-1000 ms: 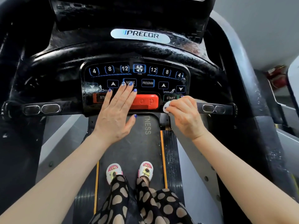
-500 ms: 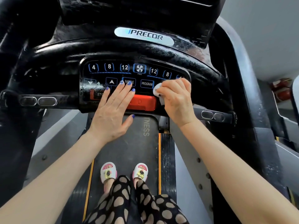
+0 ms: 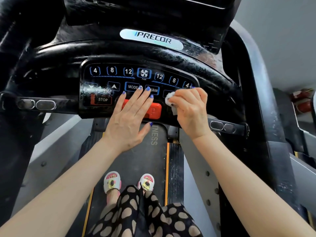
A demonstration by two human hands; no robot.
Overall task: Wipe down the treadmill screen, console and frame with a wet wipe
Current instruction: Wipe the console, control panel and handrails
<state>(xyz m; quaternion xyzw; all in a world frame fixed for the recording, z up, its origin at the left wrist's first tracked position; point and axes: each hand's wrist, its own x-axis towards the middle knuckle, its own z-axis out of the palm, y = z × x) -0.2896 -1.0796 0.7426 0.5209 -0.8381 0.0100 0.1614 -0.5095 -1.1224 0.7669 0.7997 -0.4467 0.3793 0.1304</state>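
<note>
Left hand point(image 3: 130, 120) lies flat and open on the red stop bar point(image 3: 154, 110), while right hand point(image 3: 189, 108) pinches the wet wipe point(image 3: 169, 99) just right of it, rubbing console buttons; probably the frame comes next.

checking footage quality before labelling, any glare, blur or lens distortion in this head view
Head view: wide-angle bending curves the treadmill frame and handlebar; bright glare streaks the glossy console and washes the PRECOR badge; keypad labels read sharp; the wet wipe in the right hand looks soft; the left hand is crisp.
</note>
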